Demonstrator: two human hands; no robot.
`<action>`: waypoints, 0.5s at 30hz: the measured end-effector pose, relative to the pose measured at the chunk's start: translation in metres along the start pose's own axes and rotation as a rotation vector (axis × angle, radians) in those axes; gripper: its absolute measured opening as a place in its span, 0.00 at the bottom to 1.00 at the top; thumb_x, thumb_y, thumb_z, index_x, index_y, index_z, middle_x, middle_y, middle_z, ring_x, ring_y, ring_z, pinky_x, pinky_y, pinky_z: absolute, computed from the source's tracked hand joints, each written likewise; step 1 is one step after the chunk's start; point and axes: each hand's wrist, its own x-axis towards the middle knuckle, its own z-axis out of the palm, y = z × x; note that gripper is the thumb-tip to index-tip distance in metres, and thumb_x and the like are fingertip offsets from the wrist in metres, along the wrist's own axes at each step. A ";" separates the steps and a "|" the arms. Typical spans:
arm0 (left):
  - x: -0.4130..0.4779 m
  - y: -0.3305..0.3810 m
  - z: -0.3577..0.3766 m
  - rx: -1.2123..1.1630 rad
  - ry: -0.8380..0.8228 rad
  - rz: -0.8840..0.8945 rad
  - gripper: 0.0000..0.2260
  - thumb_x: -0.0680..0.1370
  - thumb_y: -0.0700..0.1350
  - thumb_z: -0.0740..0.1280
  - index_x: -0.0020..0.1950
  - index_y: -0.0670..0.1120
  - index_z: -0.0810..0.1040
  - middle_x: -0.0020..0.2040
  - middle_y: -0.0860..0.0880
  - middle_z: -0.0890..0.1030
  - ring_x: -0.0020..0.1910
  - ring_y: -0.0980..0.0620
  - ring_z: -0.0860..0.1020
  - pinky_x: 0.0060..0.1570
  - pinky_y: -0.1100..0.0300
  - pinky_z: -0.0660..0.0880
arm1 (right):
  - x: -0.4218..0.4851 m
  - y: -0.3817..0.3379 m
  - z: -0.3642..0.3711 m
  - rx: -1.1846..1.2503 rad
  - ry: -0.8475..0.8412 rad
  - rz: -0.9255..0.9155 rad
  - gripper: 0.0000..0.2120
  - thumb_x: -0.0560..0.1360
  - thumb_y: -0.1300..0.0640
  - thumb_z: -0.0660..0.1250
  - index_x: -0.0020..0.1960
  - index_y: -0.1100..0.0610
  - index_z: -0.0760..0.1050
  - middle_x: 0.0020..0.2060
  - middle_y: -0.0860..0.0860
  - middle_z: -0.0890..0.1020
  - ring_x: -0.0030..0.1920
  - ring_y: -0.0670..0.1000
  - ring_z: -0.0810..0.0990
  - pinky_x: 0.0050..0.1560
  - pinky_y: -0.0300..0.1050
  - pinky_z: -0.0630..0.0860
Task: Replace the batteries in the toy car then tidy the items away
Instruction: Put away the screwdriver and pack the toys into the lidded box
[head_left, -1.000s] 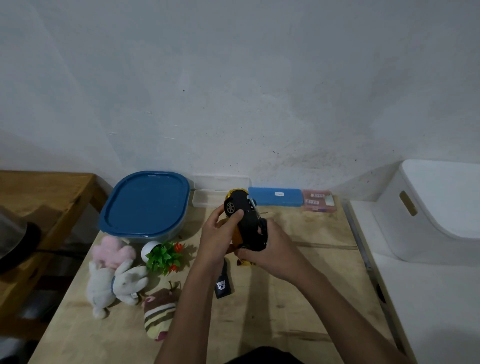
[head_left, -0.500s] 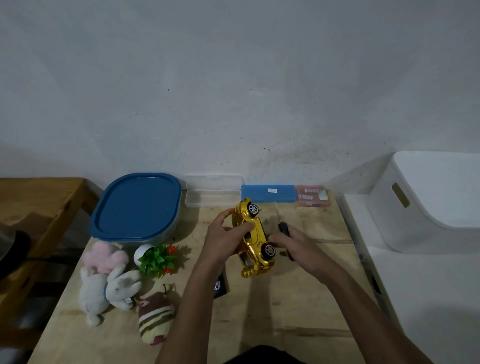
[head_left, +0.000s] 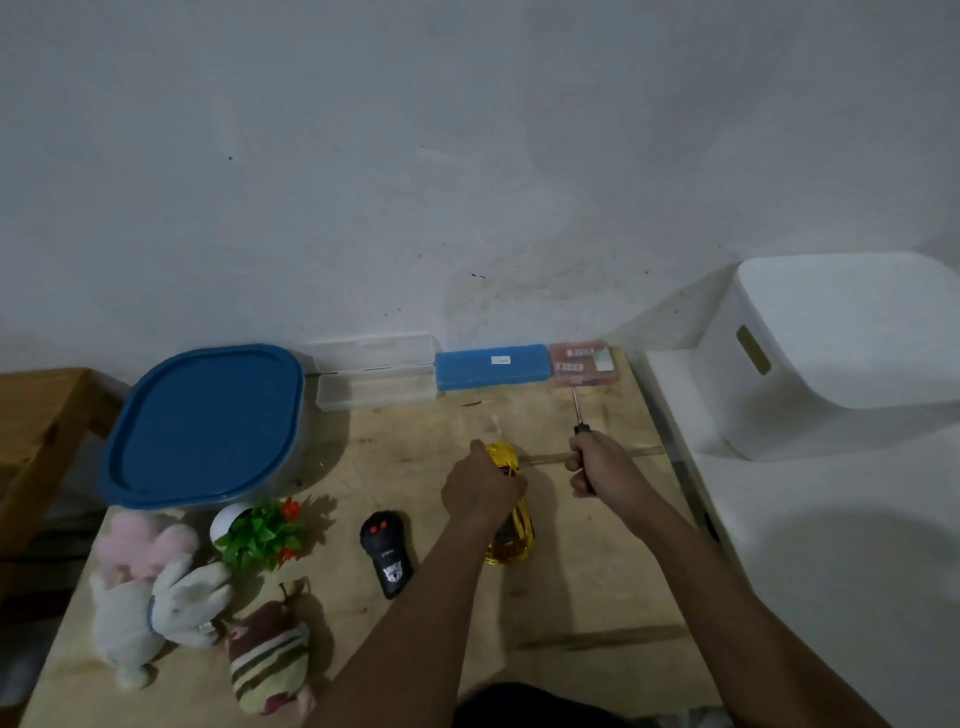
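The writing is all too small to read: a white emblem and a line of small print on the black remote control (head_left: 387, 553), a small white label on the blue case (head_left: 491, 366) by the wall, and white labels on the pink packet (head_left: 584, 364) just right of it. The gold toy car (head_left: 511, 530) lies on the wooden table (head_left: 571, 597) near its middle, its far half covered by the left hand (head_left: 483, 488), whose fingers curl over the body and grip it from above. The right hand (head_left: 597, 465), just right of the car, is wrapped around the dark handle of a screwdriver (head_left: 576, 410), whose shaft points away toward the pink packet. The remote lies left of the car, apart from it. A clear plastic case (head_left: 376, 382) and a blue-lidded container (head_left: 208, 421) stand along the back left. A small potted plant (head_left: 260, 530), a plush rabbit (head_left: 156, 597) and a striped plush (head_left: 267, 660) crowd the near left corner. A white storage bin (head_left: 831, 353) sits on the surface to the right.
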 end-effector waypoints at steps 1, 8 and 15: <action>0.002 0.001 0.003 0.030 -0.003 -0.007 0.29 0.73 0.57 0.71 0.69 0.47 0.67 0.59 0.45 0.79 0.57 0.43 0.78 0.50 0.54 0.76 | 0.000 0.000 -0.001 -0.004 -0.005 -0.002 0.09 0.80 0.59 0.54 0.41 0.55 0.66 0.32 0.52 0.66 0.25 0.48 0.61 0.29 0.42 0.61; 0.010 -0.005 0.006 0.094 0.004 -0.014 0.38 0.74 0.69 0.63 0.76 0.49 0.61 0.65 0.43 0.77 0.62 0.41 0.77 0.59 0.49 0.75 | 0.015 0.006 -0.005 -0.060 -0.037 -0.006 0.07 0.80 0.56 0.57 0.45 0.55 0.70 0.32 0.50 0.67 0.26 0.46 0.63 0.26 0.39 0.58; 0.052 -0.056 -0.050 -0.515 0.166 -0.224 0.41 0.77 0.65 0.65 0.80 0.43 0.56 0.73 0.41 0.72 0.70 0.40 0.72 0.68 0.47 0.70 | 0.041 0.010 0.019 -0.187 -0.109 -0.095 0.10 0.81 0.52 0.56 0.45 0.51 0.74 0.34 0.50 0.73 0.33 0.47 0.69 0.35 0.45 0.66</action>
